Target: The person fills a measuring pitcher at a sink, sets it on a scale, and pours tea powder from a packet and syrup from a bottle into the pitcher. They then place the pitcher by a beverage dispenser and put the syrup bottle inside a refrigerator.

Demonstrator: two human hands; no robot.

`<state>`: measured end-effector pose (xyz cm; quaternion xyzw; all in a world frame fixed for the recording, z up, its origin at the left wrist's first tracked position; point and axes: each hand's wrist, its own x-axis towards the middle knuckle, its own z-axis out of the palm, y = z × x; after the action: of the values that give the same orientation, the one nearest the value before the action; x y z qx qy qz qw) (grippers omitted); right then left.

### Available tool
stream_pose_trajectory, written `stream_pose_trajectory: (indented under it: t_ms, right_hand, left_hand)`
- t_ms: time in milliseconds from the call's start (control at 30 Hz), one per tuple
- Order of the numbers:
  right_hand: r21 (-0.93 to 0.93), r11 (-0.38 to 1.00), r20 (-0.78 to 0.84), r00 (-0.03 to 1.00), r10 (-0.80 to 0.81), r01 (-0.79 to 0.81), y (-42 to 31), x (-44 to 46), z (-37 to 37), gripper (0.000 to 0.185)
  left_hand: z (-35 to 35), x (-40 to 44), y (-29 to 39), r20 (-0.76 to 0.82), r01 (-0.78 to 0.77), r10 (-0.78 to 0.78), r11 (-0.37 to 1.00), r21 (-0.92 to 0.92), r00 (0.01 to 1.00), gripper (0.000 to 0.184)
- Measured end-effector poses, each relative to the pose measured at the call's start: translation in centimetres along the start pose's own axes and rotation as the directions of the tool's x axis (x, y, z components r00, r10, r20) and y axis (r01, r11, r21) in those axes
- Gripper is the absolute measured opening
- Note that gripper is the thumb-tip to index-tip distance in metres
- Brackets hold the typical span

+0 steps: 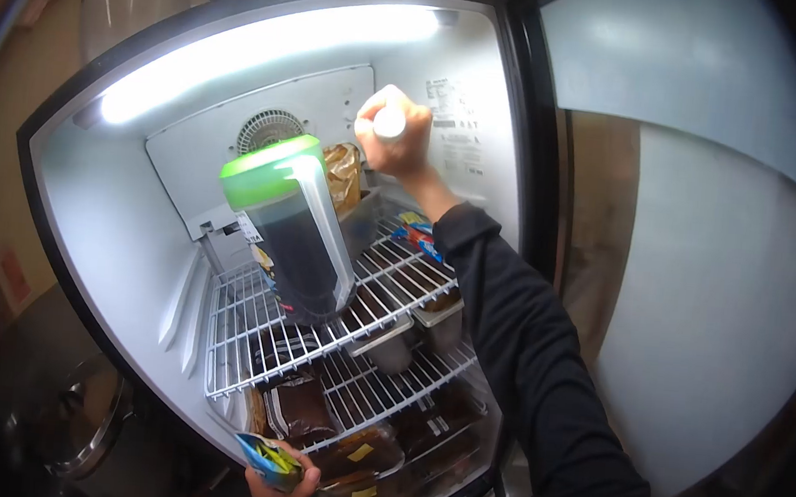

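Note:
My right hand (397,136) is raised inside the lit fridge, its fingers closed round a small white round-ended object (389,123), which I cannot identify. Low at the front, my left hand (283,492) grips a blue and green packet (271,463). On the upper wire shelf (375,301) stands a dark-filled pitcher (292,231) with a bright green lid and a clear handle. Behind it are a crumpled brown bag (343,177) and a grey container (359,222). A blue and red packet (417,239) lies to the right, beside my right sleeve.
Metal containers (439,323) sit under the upper shelf. Lower down are dark packages (301,407) and clear-lidded trays with yellow labels (361,453). The open fridge door (705,273) stands at the right. A round metal pot (90,421) is at lower left, outside the fridge.

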<state>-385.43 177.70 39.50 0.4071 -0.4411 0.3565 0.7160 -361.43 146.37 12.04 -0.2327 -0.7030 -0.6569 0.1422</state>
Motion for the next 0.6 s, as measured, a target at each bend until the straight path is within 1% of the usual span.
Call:
stream_pose_trajectory:
  t_ms: [33, 67, 167, 200, 300, 333, 433, 533, 600]
  right_hand:
    - [0.015, 1.000, 0.064, 0.998, 0.001, -0.002, 0.8, -0.5, 0.3, 0.009]
    - [0.029, 1.000, 0.125, 0.992, 0.000, -0.004, 1.6, -0.9, 0.6, 0.010]
    - [0.045, 0.998, 0.168, 0.985, 0.027, -0.034, 4.2, -2.0, 1.3, 0.011]
    - [0.071, 0.990, 0.129, 0.985, 0.114, -0.124, 5.0, -2.3, 1.7, 0.014]
    - [0.055, 0.940, 0.014, 0.941, 0.337, -0.337, 8.3, -2.1, 3.0, 0.016]
    - [-0.023, 0.926, -0.021, 0.926, 0.377, -0.377, 8.9, -1.6, 3.3, 0.017]
    - [-0.106, 0.888, -0.133, 0.892, 0.432, -0.447, 10.6, -0.4, 5.0, 0.018]
    - [-0.214, 0.813, -0.205, 0.839, 0.504, -0.541, 11.3, 0.0, 6.3, 0.031]
    - [-0.282, 0.755, -0.274, 0.804, 0.528, -0.592, 11.9, -0.3, 7.1, 0.038]
  left_hand:
    - [0.5, 0.6, 1.0, 0.004, 0.010, -0.010, 1.000, -0.018, 1.000, 0.043]
    - [1.7, -0.2, 2.5, -0.131, 0.125, -0.108, 0.984, 0.124, 0.985, 0.018]
    - [2.3, -0.9, 3.6, -0.176, 0.100, -0.088, 0.993, 0.061, 0.980, 0.017]
    - [2.1, -1.2, 3.6, -0.198, 0.146, -0.124, 0.984, 0.100, 0.972, 0.018]
    - [1.7, -1.8, 3.8, -0.258, 0.158, -0.105, 0.968, 0.193, 0.960, 0.019]
    - [2.1, -1.6, 4.2, -0.292, 0.146, -0.087, 0.972, 0.186, 0.952, 0.020]
    - [1.6, -2.1, 3.3, -0.337, 0.218, -0.149, 0.960, 0.177, 0.930, 0.020]
    - [1.7, -2.1, 2.4, -0.350, 0.176, -0.121, 0.976, 0.129, 0.929, 0.020]
    - [2.1, -2.1, 2.7, -0.366, 0.190, -0.142, 0.977, 0.100, 0.920, 0.020]
